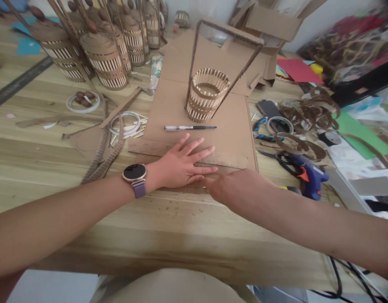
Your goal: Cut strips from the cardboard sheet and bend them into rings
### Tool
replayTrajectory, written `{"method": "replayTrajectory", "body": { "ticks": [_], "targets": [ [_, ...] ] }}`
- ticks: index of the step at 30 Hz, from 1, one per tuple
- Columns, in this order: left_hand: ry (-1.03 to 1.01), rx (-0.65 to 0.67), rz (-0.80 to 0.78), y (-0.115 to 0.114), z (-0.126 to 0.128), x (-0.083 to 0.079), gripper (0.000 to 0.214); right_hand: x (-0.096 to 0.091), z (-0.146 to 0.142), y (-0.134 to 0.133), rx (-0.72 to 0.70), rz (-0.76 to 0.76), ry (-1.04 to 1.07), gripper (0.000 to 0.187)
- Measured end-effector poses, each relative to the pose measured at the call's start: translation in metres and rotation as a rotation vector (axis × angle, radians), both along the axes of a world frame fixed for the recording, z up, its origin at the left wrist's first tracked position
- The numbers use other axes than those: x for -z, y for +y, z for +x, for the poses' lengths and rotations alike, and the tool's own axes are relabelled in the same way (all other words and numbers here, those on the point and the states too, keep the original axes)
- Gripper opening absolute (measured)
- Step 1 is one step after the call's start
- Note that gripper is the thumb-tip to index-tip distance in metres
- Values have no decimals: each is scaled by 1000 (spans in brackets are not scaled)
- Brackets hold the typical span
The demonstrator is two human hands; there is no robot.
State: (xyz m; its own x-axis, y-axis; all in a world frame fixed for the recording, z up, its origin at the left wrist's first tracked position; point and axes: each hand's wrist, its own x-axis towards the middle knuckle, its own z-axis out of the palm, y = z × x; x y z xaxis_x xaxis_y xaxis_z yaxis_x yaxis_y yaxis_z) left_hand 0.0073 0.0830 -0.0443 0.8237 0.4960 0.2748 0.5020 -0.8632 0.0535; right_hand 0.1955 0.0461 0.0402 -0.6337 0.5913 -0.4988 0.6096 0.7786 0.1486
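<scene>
My left hand (187,164) lies flat on the near edge of a brown cardboard sheet (162,101), fingers spread. It presses the sheet down and holds nothing. A watch (134,172) is on that wrist. Close to its little finger, my right hand (224,185) is closed at the cardboard's front edge; whatever its fingers hold is hidden from view. Just beyond the left fingertips a pen (190,128) lies crosswise on the sheet. Behind it stands a small round basket (203,110) of light sticks and brown bands, with a tall angular handle.
Several lidded stick lanterns (102,59) crowd the back left. White tape rolls (126,123) and cardboard strips (104,147) lie left of the sheet. To the right are scissors (280,159), a blue glue gun (310,179), and curled brown strips (307,111). A cardboard box (272,23) stands behind.
</scene>
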Motion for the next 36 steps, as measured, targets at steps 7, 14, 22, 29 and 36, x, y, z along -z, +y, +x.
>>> {"method": "replayTrajectory", "body": {
  "ticks": [7,14,22,29,36],
  "targets": [
    [-4,4,1,-1,0,-1,40,-3,1,-1,-10,10,-52,29],
    [-10,-4,-19,-1,0,1,41,-3,14,-3,16,20,-96,35],
    [-42,36,31,0,1,2,40,-5,18,-2,1,52,-98,29],
    [-56,107,31,9,24,0,30,0,14,7,-66,33,-117,28],
    [-54,138,3,11,23,7,36,-2,17,7,-55,5,-138,28]
  ]
}}
